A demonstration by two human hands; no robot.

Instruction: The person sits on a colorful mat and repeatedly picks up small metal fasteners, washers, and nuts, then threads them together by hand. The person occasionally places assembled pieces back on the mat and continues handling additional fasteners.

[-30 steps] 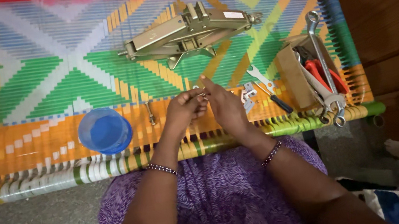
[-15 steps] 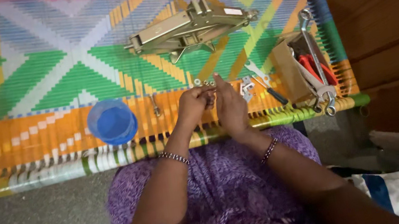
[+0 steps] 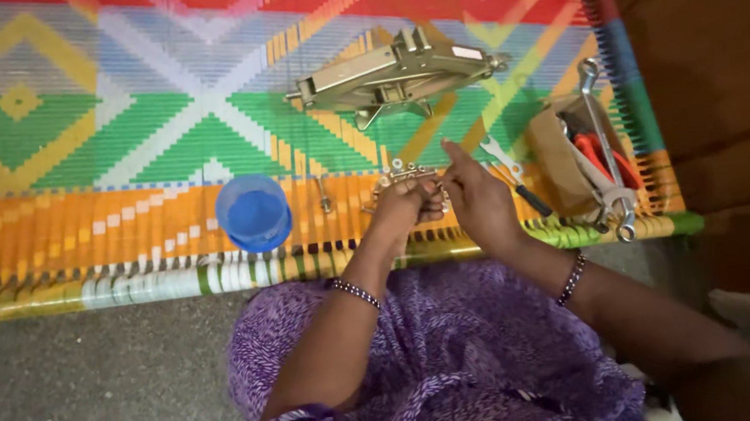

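While both hands pinch small metal part (image 3: 405, 177) (fingertips), grip pressed together above woven mat (image 3: 90, 133).

Soft, even light is falling from above, making the bright striped woven plastic mat (image 3: 90, 133) look clear and sharp. The brown wooden wall (image 3: 723, 44) is sitting in dimmer light. The purple patterned cloth (image 3: 438, 378) is looking slightly blurry near the bottom edge
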